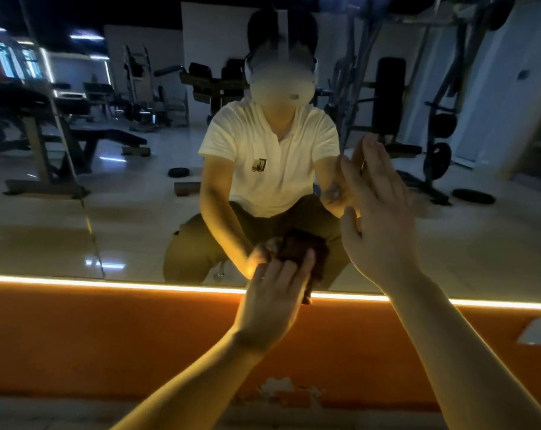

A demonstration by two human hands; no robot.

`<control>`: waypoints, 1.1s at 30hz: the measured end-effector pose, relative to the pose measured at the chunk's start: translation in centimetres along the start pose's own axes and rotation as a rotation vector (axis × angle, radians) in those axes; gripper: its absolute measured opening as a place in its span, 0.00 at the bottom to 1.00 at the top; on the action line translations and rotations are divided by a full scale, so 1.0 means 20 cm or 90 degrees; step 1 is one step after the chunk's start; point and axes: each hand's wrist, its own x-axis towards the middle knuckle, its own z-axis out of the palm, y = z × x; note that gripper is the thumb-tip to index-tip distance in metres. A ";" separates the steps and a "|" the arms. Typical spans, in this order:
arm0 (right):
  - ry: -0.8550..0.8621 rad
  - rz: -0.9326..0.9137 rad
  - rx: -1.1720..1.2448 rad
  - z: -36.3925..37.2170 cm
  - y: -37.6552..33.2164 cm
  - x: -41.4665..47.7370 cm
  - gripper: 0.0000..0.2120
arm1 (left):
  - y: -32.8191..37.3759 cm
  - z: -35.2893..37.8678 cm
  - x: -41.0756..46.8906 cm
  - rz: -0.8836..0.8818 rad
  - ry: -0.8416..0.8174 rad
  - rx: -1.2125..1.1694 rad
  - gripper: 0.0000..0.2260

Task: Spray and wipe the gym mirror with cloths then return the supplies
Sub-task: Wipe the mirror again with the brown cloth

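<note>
An orange painted wall (108,336) and a glowing amber light strip (108,282) run below the fingers. The left hand (274,293) presses a dark brown cloth (313,282) onto the large gym mirror (123,212) with straight fingers. Up and right of them, the right hand (377,218) lies flat on the glass, fingers straight and together. Beyond them, the mirror reflects dark weight benches (77,135).

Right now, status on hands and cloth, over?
Left hand presses dark cloth on mirror, low by the light strip. Right hand open, empty, up at the glass. Nothing in the way.
</note>
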 end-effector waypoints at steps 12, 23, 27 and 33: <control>0.162 -0.035 0.004 0.02 0.07 0.07 0.23 | -0.30 -0.21 0.18 -0.040 0.130 0.081 0.25; 0.253 0.123 0.091 0.08 -0.13 0.19 0.19 | -0.26 -0.15 0.17 0.358 -0.058 0.138 0.25; 0.263 0.114 0.109 0.06 -0.10 0.23 0.21 | -0.49 -0.32 0.41 0.319 0.023 0.129 0.30; 0.239 0.064 0.070 0.05 -0.14 0.29 0.25 | -0.68 -0.60 0.85 0.129 0.179 0.127 0.37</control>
